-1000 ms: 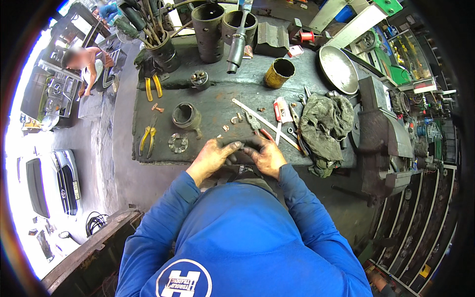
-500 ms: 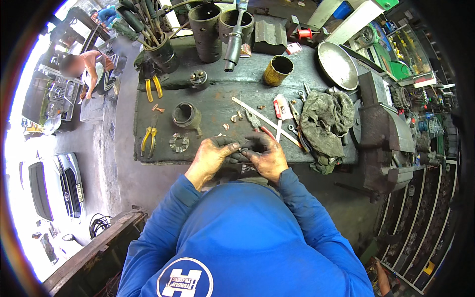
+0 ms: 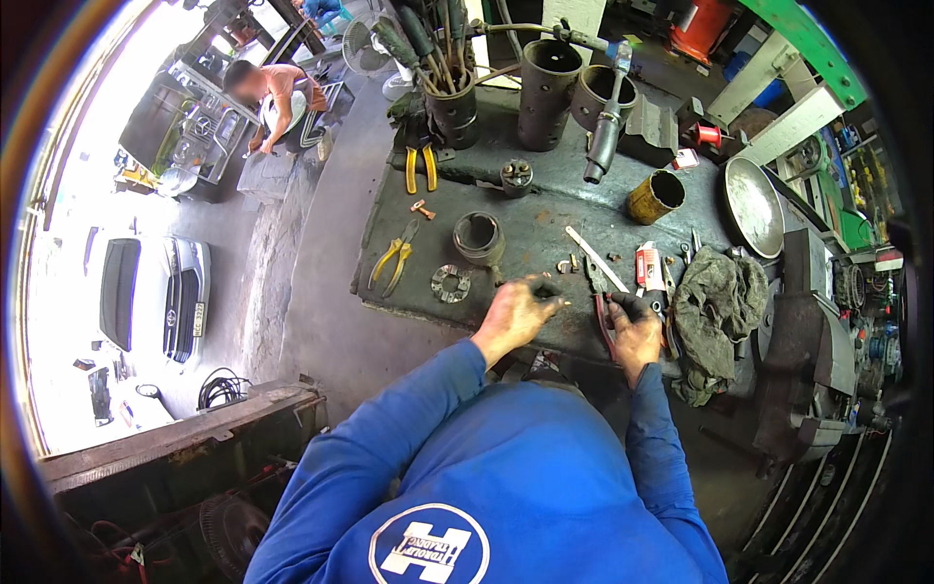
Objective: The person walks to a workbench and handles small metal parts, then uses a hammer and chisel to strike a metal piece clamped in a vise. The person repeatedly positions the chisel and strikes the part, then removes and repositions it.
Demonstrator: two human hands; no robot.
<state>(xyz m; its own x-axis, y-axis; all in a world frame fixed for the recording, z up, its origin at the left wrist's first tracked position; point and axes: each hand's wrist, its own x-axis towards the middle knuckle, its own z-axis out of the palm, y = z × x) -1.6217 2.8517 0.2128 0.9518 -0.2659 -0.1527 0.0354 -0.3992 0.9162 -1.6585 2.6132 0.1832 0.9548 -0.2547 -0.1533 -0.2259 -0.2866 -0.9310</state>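
My left hand (image 3: 516,313) is at the bench's front, fingers pinched around what looks like a small metal piece (image 3: 565,303). To its right, my right hand (image 3: 633,331) grips red-handled pliers (image 3: 596,277) lying on the bench (image 3: 409,253). Small copper bits (image 3: 569,266), a steel rule (image 3: 595,255) and a red-and-white packet (image 3: 648,265) lie just beyond my hands. A segmented ring (image 3: 450,283), a hollow metal cylinder (image 3: 478,237) and yellow pliers (image 3: 393,258) are left of my hands. A crumpled dark rag (image 3: 715,311) sits right of my right hand.
Tool-filled container (image 3: 452,122), tall tubes (image 3: 545,97), yellow can (image 3: 654,200) and steel bowl (image 3: 751,209) stand toward the back. A heavy machine (image 3: 808,360) is at the right. At left, a person (image 3: 282,102) crouches above a white vehicle (image 3: 156,297).
The view has turned, shifting the bench rightward in the picture. My hands, earlier together, have separated; my right hand has moved onto the red-handled pliers.
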